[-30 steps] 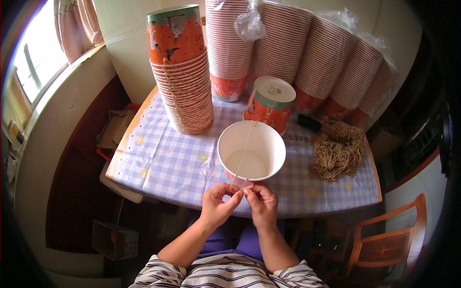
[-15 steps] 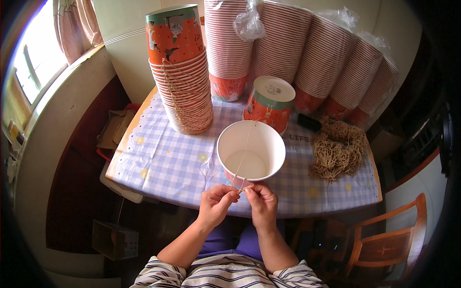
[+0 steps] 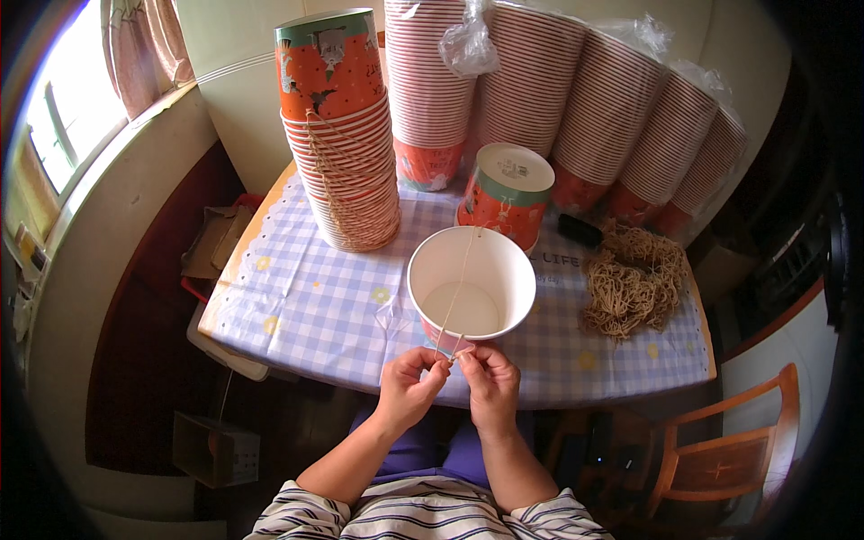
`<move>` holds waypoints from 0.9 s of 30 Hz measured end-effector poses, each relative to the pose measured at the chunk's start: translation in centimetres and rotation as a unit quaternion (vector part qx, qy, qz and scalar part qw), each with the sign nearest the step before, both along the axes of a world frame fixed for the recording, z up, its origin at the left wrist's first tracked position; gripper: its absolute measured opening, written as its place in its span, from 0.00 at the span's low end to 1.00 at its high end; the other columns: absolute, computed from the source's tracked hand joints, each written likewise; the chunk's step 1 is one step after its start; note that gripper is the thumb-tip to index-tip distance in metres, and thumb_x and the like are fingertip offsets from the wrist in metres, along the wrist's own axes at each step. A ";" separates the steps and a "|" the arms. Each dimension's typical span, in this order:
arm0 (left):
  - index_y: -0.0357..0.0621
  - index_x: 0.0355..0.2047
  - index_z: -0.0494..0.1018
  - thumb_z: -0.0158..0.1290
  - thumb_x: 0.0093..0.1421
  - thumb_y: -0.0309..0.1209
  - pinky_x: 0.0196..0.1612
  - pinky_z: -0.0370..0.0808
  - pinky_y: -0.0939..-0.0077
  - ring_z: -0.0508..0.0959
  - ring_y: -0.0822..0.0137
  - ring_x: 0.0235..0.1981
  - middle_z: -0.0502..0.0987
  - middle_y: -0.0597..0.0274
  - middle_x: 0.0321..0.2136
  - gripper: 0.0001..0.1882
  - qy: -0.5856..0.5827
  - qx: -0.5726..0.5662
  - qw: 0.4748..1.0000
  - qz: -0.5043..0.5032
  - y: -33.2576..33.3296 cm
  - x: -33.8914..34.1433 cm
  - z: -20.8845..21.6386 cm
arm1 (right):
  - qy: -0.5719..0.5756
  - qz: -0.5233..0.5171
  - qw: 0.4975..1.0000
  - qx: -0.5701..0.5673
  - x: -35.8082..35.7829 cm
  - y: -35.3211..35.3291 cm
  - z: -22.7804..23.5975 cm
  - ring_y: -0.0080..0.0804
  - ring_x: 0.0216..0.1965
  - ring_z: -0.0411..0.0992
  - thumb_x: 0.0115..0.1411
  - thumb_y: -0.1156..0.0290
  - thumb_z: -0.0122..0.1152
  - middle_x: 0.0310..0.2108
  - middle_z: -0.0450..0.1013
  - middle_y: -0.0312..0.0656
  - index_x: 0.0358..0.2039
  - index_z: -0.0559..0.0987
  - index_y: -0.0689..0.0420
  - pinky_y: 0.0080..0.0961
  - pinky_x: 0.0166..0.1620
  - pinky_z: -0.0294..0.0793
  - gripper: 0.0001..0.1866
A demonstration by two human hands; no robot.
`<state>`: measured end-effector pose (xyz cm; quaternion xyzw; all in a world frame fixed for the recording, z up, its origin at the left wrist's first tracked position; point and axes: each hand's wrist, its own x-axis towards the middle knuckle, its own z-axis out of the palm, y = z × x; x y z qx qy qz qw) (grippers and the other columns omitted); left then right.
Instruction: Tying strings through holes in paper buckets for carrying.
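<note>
A white-lined paper bucket (image 3: pixel 472 283) stands mouth up near the table's front edge. A thin tan string (image 3: pixel 460 290) runs from a hole at its far rim across the mouth to the near side. Just in front of the near rim, my left hand (image 3: pixel 411 382) pinches the string between thumb and forefinger. My right hand (image 3: pixel 490 382) pinches it too, close beside the left. The small bit of string between the fingertips is partly hidden. Behind this bucket, an orange bucket with a green base band (image 3: pixel 506 194) stands upside down.
At the left rises a tall stack of upturned buckets (image 3: pixel 346 171) with strings hanging on it. Several plastic-wrapped bucket stacks (image 3: pixel 529 76) line the back. A heap of tan strings (image 3: pixel 635 279) and a black object (image 3: pixel 579 230) lie right on the checked tablecloth (image 3: pixel 315 310).
Both hands stay almost in place, pinching the string at the near rim. Only slight finger movement shows; the bucket stands where it was.
</note>
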<state>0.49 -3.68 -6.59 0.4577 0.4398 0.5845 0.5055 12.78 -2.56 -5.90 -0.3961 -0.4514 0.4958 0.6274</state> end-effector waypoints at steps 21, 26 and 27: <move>0.34 0.29 0.74 0.51 0.60 0.24 0.32 0.70 0.84 0.73 0.78 0.27 0.76 0.64 0.25 0.05 0.059 0.024 0.998 -0.001 -0.5 -0.6 -1.3 | 0.027 -0.020 0.999 0.008 -0.8 0.0 -1.2 0.12 0.26 0.63 0.59 0.73 0.59 0.29 0.72 0.29 0.34 0.77 0.59 0.12 0.31 0.64 0.04; 0.34 0.30 0.74 0.51 0.60 0.23 0.32 0.70 0.84 0.73 0.78 0.27 0.76 0.64 0.26 0.05 0.003 0.025 1.000 0.008 -0.9 -0.1 -1.7 | 0.039 0.034 0.997 -0.051 -0.1 -1.0 -1.6 0.12 0.26 0.62 0.58 0.72 0.60 0.33 0.71 0.30 0.33 0.77 0.59 0.11 0.31 0.64 0.05; 0.34 0.30 0.74 0.51 0.60 0.23 0.32 0.70 0.84 0.73 0.78 0.27 0.76 0.65 0.26 0.05 -0.008 0.030 1.000 0.004 -0.9 -0.1 -1.9 | 0.008 0.048 0.999 -0.023 -0.1 -1.0 -2.0 0.12 0.26 0.62 0.58 0.71 0.61 0.33 0.71 0.30 0.33 0.77 0.59 0.11 0.31 0.64 0.06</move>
